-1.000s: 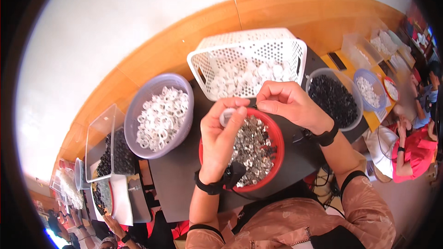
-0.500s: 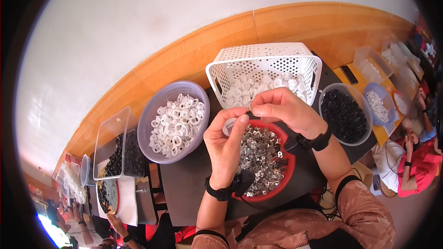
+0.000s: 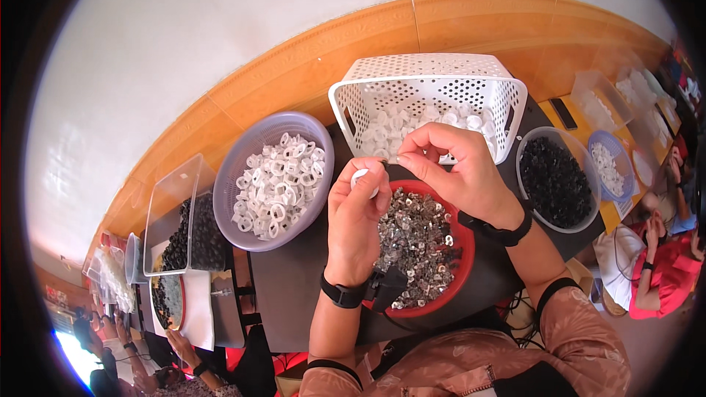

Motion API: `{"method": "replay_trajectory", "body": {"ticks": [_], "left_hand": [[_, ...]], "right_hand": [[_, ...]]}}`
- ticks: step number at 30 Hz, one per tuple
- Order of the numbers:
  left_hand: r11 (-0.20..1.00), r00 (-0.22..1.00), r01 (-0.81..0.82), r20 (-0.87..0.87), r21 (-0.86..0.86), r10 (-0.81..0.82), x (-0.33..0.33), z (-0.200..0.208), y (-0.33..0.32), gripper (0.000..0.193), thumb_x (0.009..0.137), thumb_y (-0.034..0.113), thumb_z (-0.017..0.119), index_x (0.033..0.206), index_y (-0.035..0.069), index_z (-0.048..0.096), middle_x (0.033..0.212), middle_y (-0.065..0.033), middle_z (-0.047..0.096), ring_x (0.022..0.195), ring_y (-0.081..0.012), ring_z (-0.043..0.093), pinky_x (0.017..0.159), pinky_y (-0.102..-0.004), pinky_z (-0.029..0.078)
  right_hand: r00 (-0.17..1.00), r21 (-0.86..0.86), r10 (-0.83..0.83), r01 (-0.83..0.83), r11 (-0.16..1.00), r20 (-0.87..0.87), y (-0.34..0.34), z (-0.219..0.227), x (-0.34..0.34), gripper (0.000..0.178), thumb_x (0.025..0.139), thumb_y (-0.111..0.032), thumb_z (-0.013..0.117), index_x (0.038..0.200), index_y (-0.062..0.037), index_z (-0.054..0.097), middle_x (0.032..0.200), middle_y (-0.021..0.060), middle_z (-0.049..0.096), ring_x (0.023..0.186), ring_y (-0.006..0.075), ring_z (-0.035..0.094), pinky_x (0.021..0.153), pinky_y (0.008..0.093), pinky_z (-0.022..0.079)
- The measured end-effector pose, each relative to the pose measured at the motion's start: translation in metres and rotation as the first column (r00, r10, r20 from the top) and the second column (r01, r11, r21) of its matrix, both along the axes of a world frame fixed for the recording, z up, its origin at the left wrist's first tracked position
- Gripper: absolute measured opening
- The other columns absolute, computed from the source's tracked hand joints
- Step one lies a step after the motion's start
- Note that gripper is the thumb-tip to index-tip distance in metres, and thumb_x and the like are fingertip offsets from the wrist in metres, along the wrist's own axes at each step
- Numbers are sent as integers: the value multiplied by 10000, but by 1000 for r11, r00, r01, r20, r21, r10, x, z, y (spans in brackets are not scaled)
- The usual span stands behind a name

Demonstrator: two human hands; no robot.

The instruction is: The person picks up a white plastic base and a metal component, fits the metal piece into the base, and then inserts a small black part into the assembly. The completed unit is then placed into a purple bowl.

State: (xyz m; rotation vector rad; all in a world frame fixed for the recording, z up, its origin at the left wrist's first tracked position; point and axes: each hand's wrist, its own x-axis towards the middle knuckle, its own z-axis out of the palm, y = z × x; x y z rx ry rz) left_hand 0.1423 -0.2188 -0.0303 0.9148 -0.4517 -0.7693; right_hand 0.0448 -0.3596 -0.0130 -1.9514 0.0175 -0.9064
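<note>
My left hand (image 3: pixel 349 224) is closed around a white round plastic piece (image 3: pixel 360 177). At its fingertips is a small dark part, too small to name. My right hand (image 3: pixel 474 180) is just to the right, its thumb and index finger bent together in a pinch. Whatever is between those fingertips is too small to make out. A small gap separates the two hands. Beneath them stands a red bowl (image 3: pixel 466 254) full of small shiny metal pieces (image 3: pixel 415 242). Behind the hands, white round pieces (image 3: pixel 386 129) lie in a white perforated basket (image 3: pixel 426 79).
A lavender basket (image 3: pixel 226 202) of white rings stands left, a clear bowl (image 3: pixel 555 184) of black parts right. Farther left is a clear bin (image 3: pixel 176 213) with black pieces. Co-workers' hands (image 3: pixel 184 349) show at lower left, a red-clothed person (image 3: pixel 669 272) at right.
My hands have drawn apart at the fingertips. The left has turned so the white piece shows more. The view has shifted slightly.
</note>
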Motion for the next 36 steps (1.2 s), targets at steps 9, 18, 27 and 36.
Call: {"method": "replay_trajectory", "body": {"ticks": [9, 18, 27, 36], "left_hand": [[1000, 998, 28, -55, 2, -28, 1, -1, -3, 105, 917, 172, 598, 937, 69, 594, 717, 26, 515, 608, -67, 395, 556, -206, 288], [992, 989, 84, -118, -90, -95, 1, -8, -5, 94, 919, 158, 597, 959, 73, 595, 727, 32, 513, 619, -62, 402, 561, -206, 299], [997, 993, 81, -85, -13, -82, -1, -8, -5, 92, 911, 183, 604, 934, 98, 582, 715, 37, 507, 602, -59, 397, 554, -207, 298], [993, 979, 91, -174, -76, -103, -1, -10, -7, 53, 911, 154, 586, 916, 101, 587, 718, 17, 529, 607, -72, 411, 566, -204, 312]], "right_hand": [[997, -115, -6, 15, 993, 80, 2, 0, 2, 105, 837, 2, 634, 939, -20, 628, 808, 80, 623, 635, 151, 588, 565, 256, 459], [994, -209, 3, 21, 978, 110, 3, -2, 8, 108, 840, 14, 614, 937, -33, 629, 809, 99, 600, 714, 244, 611, 619, 312, 473], [995, -223, -28, 49, 974, 98, 4, -3, 7, 95, 834, 12, 622, 922, -22, 622, 784, 94, 580, 666, 231, 577, 593, 305, 458], [985, -355, -99, 144, 924, 143, 2, -4, 8, 111, 780, -9, 675, 865, -53, 618, 766, 76, 581, 655, 248, 577, 572, 332, 452]]}}
